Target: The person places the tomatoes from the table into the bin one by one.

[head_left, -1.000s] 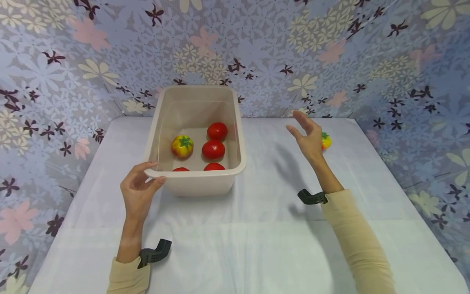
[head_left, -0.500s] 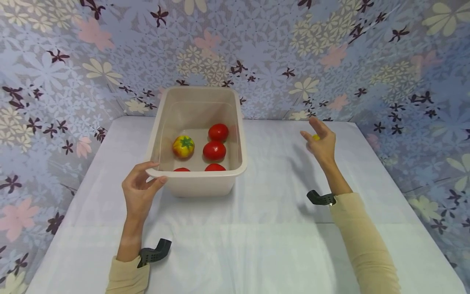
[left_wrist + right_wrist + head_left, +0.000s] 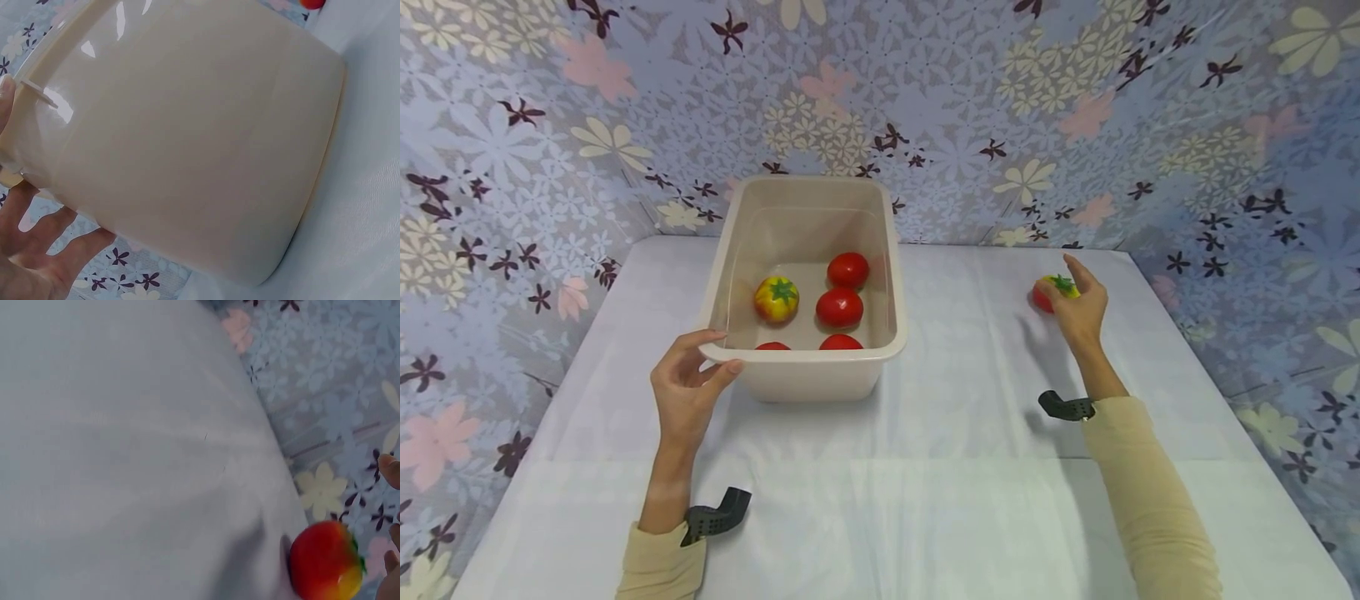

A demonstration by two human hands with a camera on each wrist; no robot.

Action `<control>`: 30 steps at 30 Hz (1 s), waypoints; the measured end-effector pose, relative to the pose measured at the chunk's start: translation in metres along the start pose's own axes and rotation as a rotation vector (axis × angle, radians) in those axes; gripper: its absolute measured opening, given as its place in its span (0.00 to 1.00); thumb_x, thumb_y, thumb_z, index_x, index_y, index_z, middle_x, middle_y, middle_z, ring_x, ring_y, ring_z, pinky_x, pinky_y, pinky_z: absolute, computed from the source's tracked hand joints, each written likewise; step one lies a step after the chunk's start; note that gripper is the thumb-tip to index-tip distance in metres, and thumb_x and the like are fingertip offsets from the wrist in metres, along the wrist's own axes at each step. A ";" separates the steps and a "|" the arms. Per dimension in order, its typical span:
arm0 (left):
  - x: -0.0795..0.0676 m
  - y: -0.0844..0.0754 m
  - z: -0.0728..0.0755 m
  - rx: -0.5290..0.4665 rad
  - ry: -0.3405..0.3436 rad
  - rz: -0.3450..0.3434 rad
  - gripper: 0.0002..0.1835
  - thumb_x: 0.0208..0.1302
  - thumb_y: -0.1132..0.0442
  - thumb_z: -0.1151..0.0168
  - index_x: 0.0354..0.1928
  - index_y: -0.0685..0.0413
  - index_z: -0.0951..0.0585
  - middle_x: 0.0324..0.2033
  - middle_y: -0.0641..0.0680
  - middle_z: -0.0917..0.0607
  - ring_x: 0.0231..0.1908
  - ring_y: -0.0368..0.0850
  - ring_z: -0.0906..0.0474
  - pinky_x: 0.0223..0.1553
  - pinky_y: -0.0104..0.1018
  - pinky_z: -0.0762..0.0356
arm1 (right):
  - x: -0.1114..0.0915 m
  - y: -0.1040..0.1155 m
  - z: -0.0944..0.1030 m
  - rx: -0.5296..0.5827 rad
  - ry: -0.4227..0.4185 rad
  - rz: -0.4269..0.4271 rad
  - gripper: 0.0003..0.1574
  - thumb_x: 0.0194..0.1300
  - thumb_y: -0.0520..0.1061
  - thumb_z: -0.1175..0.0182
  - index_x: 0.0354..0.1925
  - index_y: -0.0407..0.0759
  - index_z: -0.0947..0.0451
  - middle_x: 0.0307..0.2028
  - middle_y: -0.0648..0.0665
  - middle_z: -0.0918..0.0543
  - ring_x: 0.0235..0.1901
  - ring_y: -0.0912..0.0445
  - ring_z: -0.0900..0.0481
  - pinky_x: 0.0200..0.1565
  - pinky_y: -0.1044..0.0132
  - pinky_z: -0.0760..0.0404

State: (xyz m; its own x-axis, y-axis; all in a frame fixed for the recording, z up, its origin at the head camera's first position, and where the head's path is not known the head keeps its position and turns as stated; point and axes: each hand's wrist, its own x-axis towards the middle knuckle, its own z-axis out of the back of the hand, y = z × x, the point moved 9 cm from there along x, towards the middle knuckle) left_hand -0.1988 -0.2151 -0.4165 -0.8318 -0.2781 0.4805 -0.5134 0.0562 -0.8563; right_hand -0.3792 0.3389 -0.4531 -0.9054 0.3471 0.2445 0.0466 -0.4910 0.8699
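At the near left corner of a beige plastic bin (image 3: 820, 375), my left hand (image 3: 688, 385) grips the rim between thumb and fingers. The left wrist view shows several fingers (image 3: 55, 220) under the rim and the bin's smooth side wall. On the far right of the table, a red-and-yellow toy tomato (image 3: 1042, 295) with a green leafy top lies beyond my right hand (image 3: 1081, 312), partly covered by its thumb. That hand's thumb and fingers are spread apart and grasp nothing. In the right wrist view the same tomato (image 3: 324, 562) sits just beside the fingertips.
Inside the bin are a yellow-red tomato (image 3: 777, 300), a red tomato (image 3: 847, 271) at the back and another red tomato (image 3: 839, 307). Two more are mostly hidden by the near wall. A white cloth covers the table (image 3: 925, 483); floral fabric (image 3: 940, 125) stands behind and at both sides.
My right hand has moved right and slightly nearer, coming over to the lone tomato, which now shows past the thumb. My left hand keeps its grip on the bin.
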 end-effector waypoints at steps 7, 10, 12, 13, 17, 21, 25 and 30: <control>0.000 0.001 0.001 0.014 -0.005 0.000 0.19 0.50 0.82 0.33 0.47 0.71 0.20 0.46 0.54 0.16 0.52 0.47 0.21 0.46 0.30 0.19 | 0.002 -0.023 0.010 -0.110 -0.035 -0.070 0.42 0.62 0.43 0.34 0.72 0.47 0.37 0.73 0.46 0.40 0.75 0.54 0.48 0.75 0.62 0.53; 0.000 0.001 0.002 0.019 -0.008 0.009 0.20 0.50 0.82 0.33 0.47 0.73 0.21 0.46 0.50 0.16 0.53 0.47 0.21 0.47 0.31 0.19 | 0.002 -0.034 0.009 -0.158 -0.012 -0.115 0.46 0.62 0.43 0.35 0.74 0.48 0.42 0.75 0.45 0.45 0.76 0.51 0.53 0.76 0.58 0.56; 0.000 0.001 0.001 0.019 -0.009 0.011 0.20 0.50 0.83 0.34 0.47 0.72 0.21 0.46 0.49 0.16 0.54 0.48 0.22 0.47 0.31 0.19 | 0.002 -0.042 0.008 -0.184 0.005 -0.151 0.49 0.62 0.44 0.34 0.75 0.49 0.45 0.76 0.44 0.48 0.76 0.49 0.55 0.76 0.55 0.57; 0.000 0.001 0.001 0.015 -0.009 0.010 0.19 0.50 0.83 0.34 0.47 0.71 0.20 0.46 0.49 0.16 0.54 0.48 0.22 0.47 0.31 0.19 | 0.002 -0.046 0.008 -0.194 0.013 -0.168 0.50 0.62 0.45 0.34 0.75 0.49 0.47 0.76 0.43 0.48 0.76 0.48 0.55 0.75 0.53 0.57; 0.001 -0.001 0.000 -0.010 -0.005 -0.003 0.20 0.50 0.84 0.35 0.47 0.65 0.18 0.46 0.52 0.16 0.53 0.48 0.22 0.47 0.31 0.19 | 0.002 -0.059 0.005 -0.213 0.034 -0.214 0.53 0.62 0.49 0.33 0.76 0.50 0.51 0.76 0.42 0.49 0.76 0.46 0.55 0.75 0.49 0.55; 0.002 -0.001 0.001 0.007 -0.015 0.002 0.20 0.49 0.85 0.36 0.47 0.69 0.19 0.46 0.52 0.16 0.52 0.47 0.21 0.47 0.31 0.19 | 0.004 -0.065 0.005 -0.190 0.018 -0.202 0.52 0.62 0.47 0.33 0.76 0.48 0.49 0.75 0.42 0.46 0.75 0.46 0.50 0.74 0.51 0.49; 0.001 0.000 0.003 0.028 -0.035 0.026 0.21 0.47 0.87 0.37 0.47 0.75 0.22 0.47 0.53 0.16 0.52 0.47 0.21 0.46 0.31 0.19 | 0.004 -0.067 0.003 -0.151 0.014 -0.181 0.48 0.63 0.45 0.34 0.75 0.45 0.45 0.74 0.41 0.42 0.73 0.46 0.45 0.72 0.54 0.42; -0.001 -0.001 0.001 0.015 -0.018 0.023 0.20 0.50 0.85 0.36 0.48 0.70 0.20 0.49 0.55 0.16 0.53 0.47 0.22 0.47 0.31 0.19 | 0.004 -0.070 0.000 -0.108 0.028 -0.192 0.46 0.64 0.44 0.36 0.74 0.43 0.45 0.73 0.41 0.38 0.72 0.48 0.40 0.71 0.57 0.39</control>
State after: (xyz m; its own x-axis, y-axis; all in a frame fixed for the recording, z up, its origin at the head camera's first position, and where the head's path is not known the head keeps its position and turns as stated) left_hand -0.1969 -0.2160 -0.4167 -0.8393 -0.2943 0.4572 -0.4909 0.0487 -0.8699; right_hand -0.3859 0.3751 -0.5134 -0.9048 0.4207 0.0657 -0.1714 -0.5012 0.8482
